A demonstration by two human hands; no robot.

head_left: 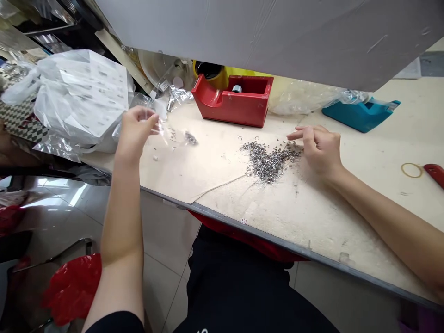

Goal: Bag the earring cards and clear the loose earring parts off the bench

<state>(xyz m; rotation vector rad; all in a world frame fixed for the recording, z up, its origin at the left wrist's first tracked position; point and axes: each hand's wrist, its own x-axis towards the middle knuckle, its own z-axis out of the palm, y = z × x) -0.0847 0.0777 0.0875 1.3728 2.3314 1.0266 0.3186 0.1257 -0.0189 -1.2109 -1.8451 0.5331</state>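
Observation:
My left hand [137, 129] is raised over the left part of the table, thumb and fingers pinched on a clear plastic bag [165, 134], blurred and hard to outline. A small dark cluster of metal pieces [190, 138] shows just right of it; whether it lies inside the bag I cannot tell. A loose heap of tiny silvery metal parts [267, 162], some of them rings, is spread at the middle. At the heap's right edge is my right hand [321, 148], index finger stretched to the left and thumb apart from its tip, with nothing visible between them.
Behind the heap stand a red tape dispenser [236, 104] and a blue tape dispenser [360, 113]. A white plastic bag [83, 92] bulges at left. A grey panel [263, 37] overhangs the back. A rubber band [411, 170] and a red-handled object [434, 175] lie at right.

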